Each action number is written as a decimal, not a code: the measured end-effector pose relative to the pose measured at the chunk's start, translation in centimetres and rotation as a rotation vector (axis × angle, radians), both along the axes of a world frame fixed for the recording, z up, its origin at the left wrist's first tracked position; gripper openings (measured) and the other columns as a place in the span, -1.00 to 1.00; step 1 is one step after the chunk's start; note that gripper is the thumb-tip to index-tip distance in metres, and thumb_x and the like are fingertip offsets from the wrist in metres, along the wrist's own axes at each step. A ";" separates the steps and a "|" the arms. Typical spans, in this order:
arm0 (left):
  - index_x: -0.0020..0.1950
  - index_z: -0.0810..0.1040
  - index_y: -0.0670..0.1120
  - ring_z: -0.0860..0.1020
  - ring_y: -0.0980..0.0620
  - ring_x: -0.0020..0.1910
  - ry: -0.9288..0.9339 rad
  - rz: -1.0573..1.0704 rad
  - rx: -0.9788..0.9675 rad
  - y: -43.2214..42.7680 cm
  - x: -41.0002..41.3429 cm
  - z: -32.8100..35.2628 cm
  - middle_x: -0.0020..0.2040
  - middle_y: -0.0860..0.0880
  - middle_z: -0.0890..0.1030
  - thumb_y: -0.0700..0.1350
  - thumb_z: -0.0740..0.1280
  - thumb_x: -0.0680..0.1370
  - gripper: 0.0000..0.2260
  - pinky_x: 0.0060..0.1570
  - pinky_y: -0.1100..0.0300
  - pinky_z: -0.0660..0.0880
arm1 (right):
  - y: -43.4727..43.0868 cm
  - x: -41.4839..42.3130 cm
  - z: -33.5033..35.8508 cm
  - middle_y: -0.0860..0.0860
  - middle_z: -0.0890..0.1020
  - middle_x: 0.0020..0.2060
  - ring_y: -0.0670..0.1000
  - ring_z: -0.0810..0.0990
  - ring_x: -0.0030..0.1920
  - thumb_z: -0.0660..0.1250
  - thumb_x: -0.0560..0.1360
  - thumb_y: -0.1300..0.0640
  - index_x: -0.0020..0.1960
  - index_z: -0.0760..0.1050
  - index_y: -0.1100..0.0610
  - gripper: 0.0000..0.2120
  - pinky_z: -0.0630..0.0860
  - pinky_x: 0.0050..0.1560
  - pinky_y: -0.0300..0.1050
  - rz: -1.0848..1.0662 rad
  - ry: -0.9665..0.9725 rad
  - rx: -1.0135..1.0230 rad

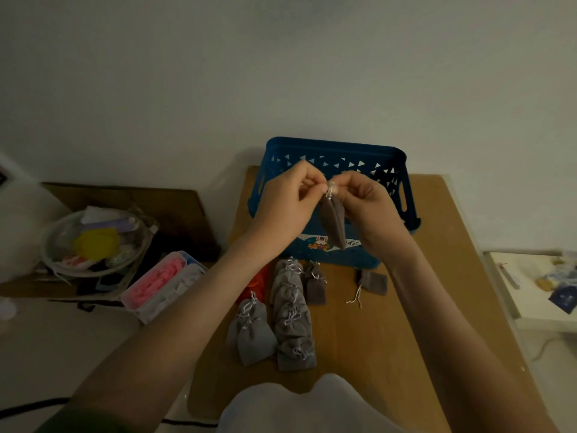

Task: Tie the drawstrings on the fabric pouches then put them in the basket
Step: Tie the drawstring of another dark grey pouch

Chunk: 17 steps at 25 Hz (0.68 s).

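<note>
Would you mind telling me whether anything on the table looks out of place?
One grey pouch lies alone right of the grouped pouches, askew, its drawstring trailing loose on the table, seemingly untied. A red item peeks out beside the grey ones, partly hidden by the left arm.

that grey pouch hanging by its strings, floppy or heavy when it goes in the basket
Probably floppy: the grey pouch hangs limp from its drawstring, pinched by the left hand and right hand. Likely light, as thin cord carries it. Unlikely to roll; the pouches on the table lie flat.
</note>
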<state>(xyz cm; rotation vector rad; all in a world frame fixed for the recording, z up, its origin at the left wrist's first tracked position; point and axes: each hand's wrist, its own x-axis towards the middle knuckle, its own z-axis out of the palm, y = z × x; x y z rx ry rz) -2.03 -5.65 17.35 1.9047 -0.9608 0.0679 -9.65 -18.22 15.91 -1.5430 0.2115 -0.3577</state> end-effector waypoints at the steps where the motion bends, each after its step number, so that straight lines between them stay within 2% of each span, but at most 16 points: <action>1: -0.04 0.54 -0.17 0.52 0.27 -0.20 0.055 0.005 -0.021 0.0 0.1 -0.2 -0.19 0.12 0.55 -0.22 0.35 0.54 -0.97 -0.14 0.48 0.44 | 0.1 0.0 -0.2 -0.01 0.61 -0.26 -0.05 0.58 -0.22 0.23 0.57 0.27 -0.11 0.51 0.14 -0.88 0.52 -0.14 -0.18 -0.022 0.000 -0.016; 4: -0.08 0.54 -0.13 0.52 0.35 -0.20 0.099 0.004 -0.015 0.0 0.4 -0.8 -0.21 0.19 0.53 -0.23 0.35 0.53 -0.98 -0.15 0.49 0.42 | 0.3 -0.1 -0.3 0.09 0.56 -0.22 -0.02 0.53 -0.20 0.25 0.57 0.25 -0.10 0.51 0.13 -0.90 0.48 -0.17 -0.20 -0.051 0.020 -0.120; 6: -0.10 0.55 -0.08 0.52 0.37 -0.19 0.162 -0.031 -0.002 0.0 1.1 -0.9 -0.21 0.19 0.55 -0.23 0.35 0.53 -0.94 -0.14 0.48 0.42 | 0.2 -0.1 0.0 0.01 0.55 -0.23 -0.12 0.50 -0.22 0.26 0.56 0.24 -0.10 0.51 0.09 -0.89 0.44 -0.18 -0.28 -0.060 0.024 -0.232; 8: -0.12 0.55 -0.01 0.55 0.31 -0.17 0.283 -0.079 -0.004 -0.2 1.9 -0.9 -0.19 0.17 0.58 -0.20 0.35 0.53 -0.91 -0.10 0.41 0.44 | 0.1 -0.1 0.1 -0.03 0.55 -0.24 -0.14 0.48 -0.22 0.27 0.56 0.23 -0.11 0.52 0.07 -0.88 0.42 -0.20 -0.30 -0.072 0.026 -0.257; 10: -0.12 0.53 -0.01 0.54 0.20 -0.13 0.296 -0.017 -0.009 -0.6 2.1 -1.2 -0.14 0.12 0.58 -0.14 0.39 0.50 -0.93 -0.10 0.37 0.43 | 0.1 0.0 -0.1 0.06 0.54 -0.23 -0.10 0.47 -0.23 0.27 0.57 0.22 -0.10 0.52 0.11 -0.90 0.42 -0.24 -0.29 -0.082 0.032 -0.183; 13: -0.16 0.53 -0.11 0.43 0.09 -0.01 -0.051 0.253 0.000 -1.0 1.3 -1.9 -0.02 -0.05 0.50 -0.09 0.47 0.43 -0.84 -0.07 0.34 0.32 | 0.0 0.0 -0.4 0.09 0.53 -0.25 -0.11 0.47 -0.27 0.25 0.58 0.22 -0.09 0.51 0.17 -0.90 0.41 -0.28 -0.28 -0.103 0.049 -0.110; 15: -0.17 0.58 -0.18 0.45 -0.04 0.08 -0.249 0.256 0.014 -1.3 0.5 -2.1 0.08 -0.16 0.51 -0.12 0.44 0.46 -0.86 0.03 0.24 0.33 | 0.0 0.0 -0.7 0.00 0.55 -0.29 -0.15 0.48 -0.31 0.23 0.59 0.22 -0.09 0.51 0.17 -0.88 0.41 -0.29 -0.29 -0.108 0.053 -0.066; 17: -0.14 0.59 -0.21 0.47 -0.15 0.15 -0.327 0.183 0.073 -1.3 0.4 -2.3 0.21 -0.22 0.49 -0.13 0.34 0.53 -0.85 0.05 0.18 0.36 | 0.0 0.0 -1.0 -0.03 0.56 -0.30 -0.12 0.48 -0.31 0.23 0.60 0.21 -0.08 0.51 0.17 -0.88 0.41 -0.28 -0.26 -0.113 0.049 -0.025</action>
